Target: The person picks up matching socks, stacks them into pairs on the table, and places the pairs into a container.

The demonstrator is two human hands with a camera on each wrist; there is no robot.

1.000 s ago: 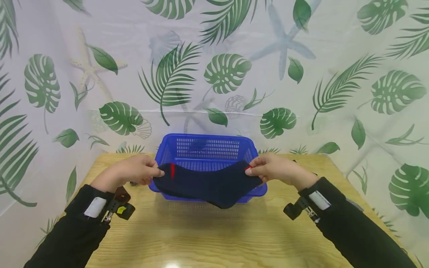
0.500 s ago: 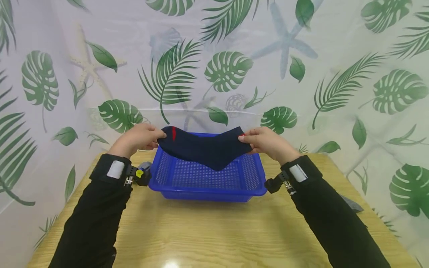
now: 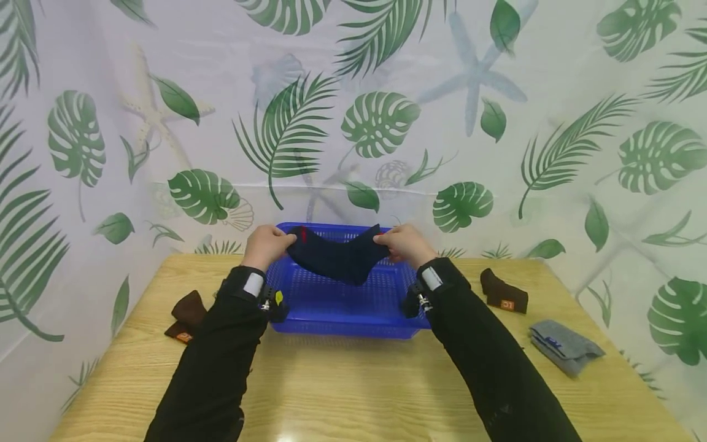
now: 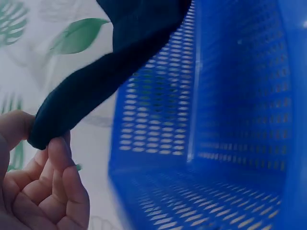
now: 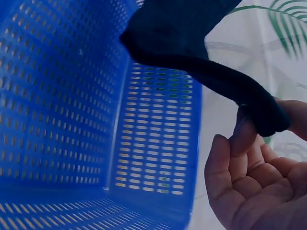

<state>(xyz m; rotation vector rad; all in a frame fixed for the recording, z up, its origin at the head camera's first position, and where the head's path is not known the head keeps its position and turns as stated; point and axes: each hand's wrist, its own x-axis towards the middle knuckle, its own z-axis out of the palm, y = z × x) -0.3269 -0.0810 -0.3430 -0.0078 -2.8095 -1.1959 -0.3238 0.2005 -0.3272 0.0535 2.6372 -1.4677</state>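
A dark navy sock with red marks near its ends hangs sagging between both hands, over the blue plastic basket. My left hand pinches its left end between thumb and fingers, and my right hand pinches the other end. In the left wrist view the sock droops from the fingertips beside the basket's perforated wall. The right wrist view has the sock's edge curling over the right fingers. The visible basket floor holds nothing.
On the table, a brown sock with an orange label lies at the left. Another brown sock lies at the right, near a folded grey sock. A leaf-patterned curtain stands behind the basket.
Both hands have lifted the sock from the basket's front to above its rear part and moved closer together, so the sock sags more. The forearms now reach further forward.
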